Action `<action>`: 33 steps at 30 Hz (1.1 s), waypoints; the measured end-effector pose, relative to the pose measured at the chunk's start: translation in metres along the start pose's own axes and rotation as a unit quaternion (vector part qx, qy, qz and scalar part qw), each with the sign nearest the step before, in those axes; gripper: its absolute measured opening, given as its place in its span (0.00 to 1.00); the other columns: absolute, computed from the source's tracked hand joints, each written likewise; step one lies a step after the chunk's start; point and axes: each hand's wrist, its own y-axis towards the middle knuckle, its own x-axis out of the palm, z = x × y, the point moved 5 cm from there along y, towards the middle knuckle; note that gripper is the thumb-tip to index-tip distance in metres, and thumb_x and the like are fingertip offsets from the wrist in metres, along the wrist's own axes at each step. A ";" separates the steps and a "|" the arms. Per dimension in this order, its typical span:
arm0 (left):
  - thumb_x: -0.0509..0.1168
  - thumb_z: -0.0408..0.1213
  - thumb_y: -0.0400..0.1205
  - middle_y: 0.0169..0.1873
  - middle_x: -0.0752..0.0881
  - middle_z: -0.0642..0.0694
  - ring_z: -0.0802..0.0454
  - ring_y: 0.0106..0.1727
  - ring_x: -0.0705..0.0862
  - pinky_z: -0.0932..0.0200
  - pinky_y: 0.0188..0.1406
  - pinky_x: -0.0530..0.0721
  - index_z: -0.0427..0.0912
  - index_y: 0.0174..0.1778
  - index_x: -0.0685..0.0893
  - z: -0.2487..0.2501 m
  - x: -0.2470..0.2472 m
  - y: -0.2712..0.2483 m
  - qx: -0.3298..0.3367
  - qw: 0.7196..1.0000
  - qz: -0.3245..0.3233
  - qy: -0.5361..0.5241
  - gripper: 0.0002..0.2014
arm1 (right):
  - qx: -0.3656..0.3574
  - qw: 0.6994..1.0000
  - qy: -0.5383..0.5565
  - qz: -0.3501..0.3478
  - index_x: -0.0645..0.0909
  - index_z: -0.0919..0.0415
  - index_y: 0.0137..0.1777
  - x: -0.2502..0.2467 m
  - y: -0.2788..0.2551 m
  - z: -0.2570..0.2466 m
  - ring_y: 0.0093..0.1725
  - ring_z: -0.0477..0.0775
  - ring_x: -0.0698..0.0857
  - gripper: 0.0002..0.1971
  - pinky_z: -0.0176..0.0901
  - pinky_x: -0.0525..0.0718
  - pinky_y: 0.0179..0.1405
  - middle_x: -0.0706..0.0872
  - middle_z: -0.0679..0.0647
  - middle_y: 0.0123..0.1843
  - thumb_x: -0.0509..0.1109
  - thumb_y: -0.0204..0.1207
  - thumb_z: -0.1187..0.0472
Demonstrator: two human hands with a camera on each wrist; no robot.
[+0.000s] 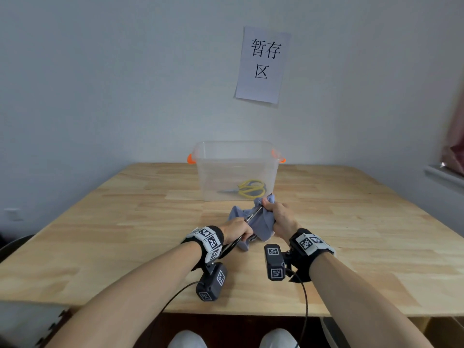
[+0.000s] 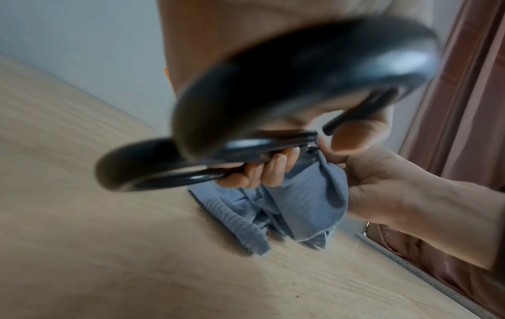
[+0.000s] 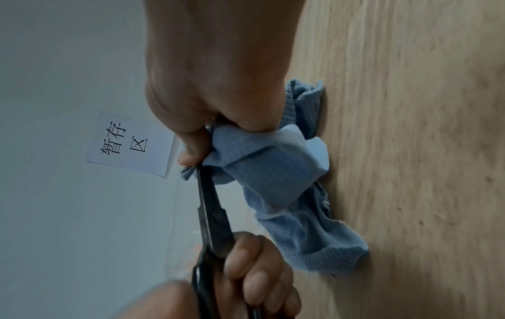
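Two hands sat close over the wooden table (image 1: 351, 234), just before the clear bin (image 1: 236, 169). The blue cloth (image 1: 261, 223), soft and limp, trailed onto the wood. The right hand (image 1: 280, 217) clamped its top around the blade. The left hand (image 1: 237, 229) curled tight round the handles of the black scissors (image 1: 254, 215). Stiff, sharp steel, I judged, safest gripped there.

A pale wooden counter (image 1: 351, 234) of joined planks runs back to the wall. A clear plastic box (image 1: 208, 177) with orange handles stands at its far middle, seemingly close against the wall. Nearer, a crumpled blue cloth (image 1: 262, 227) rests with its lower folds touching the wood.
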 end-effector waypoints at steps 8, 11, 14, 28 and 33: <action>0.53 0.17 0.69 0.12 0.63 0.55 0.59 0.16 0.62 0.69 0.20 0.57 0.49 0.07 0.62 0.001 -0.005 -0.008 -0.008 1.000 0.010 -0.026 0.27 | 0.014 0.999 0.031 0.006 0.80 0.70 0.37 0.005 0.002 -0.004 0.40 0.57 0.83 0.12 0.51 0.83 0.53 0.86 0.58 0.32 0.65 0.83 0.73; 0.53 0.17 0.68 0.11 0.63 0.56 0.59 0.16 0.62 0.70 0.19 0.58 0.48 0.06 0.61 0.002 -0.005 -0.011 -0.014 0.999 0.014 -0.030 0.28 | 0.021 0.999 0.020 0.017 0.82 0.69 0.38 0.004 0.004 -0.003 0.39 0.58 0.85 0.10 0.55 0.84 0.54 0.86 0.61 0.36 0.68 0.82 0.71; 0.54 0.17 0.68 0.11 0.63 0.56 0.59 0.16 0.63 0.69 0.21 0.59 0.48 0.06 0.61 0.002 -0.005 -0.015 -0.020 0.999 0.017 -0.029 0.28 | 0.022 0.999 0.012 0.020 0.81 0.70 0.38 0.004 0.007 -0.001 0.35 0.56 0.87 0.11 0.48 0.89 0.42 0.86 0.60 0.34 0.66 0.83 0.71; 0.59 0.25 0.65 0.24 0.64 0.47 0.52 0.28 0.63 0.61 0.24 0.60 0.43 0.25 0.64 -0.006 -0.013 -0.028 -0.065 0.997 0.033 -0.021 0.12 | 0.003 0.998 -0.023 0.057 0.83 0.62 0.39 -0.027 0.034 0.005 0.40 0.55 0.86 0.14 0.50 0.83 0.48 0.86 0.60 0.39 0.66 0.85 0.59; 0.66 0.34 0.70 0.30 0.74 0.47 0.50 0.34 0.72 0.57 0.34 0.68 0.45 0.32 0.72 -0.015 -0.022 -0.022 -0.085 0.990 0.113 -0.020 0.08 | 0.021 0.990 -0.127 0.056 0.84 0.61 0.41 -0.019 0.021 -0.001 0.43 0.57 0.85 0.10 0.50 0.84 0.44 0.87 0.61 0.43 0.71 0.82 0.57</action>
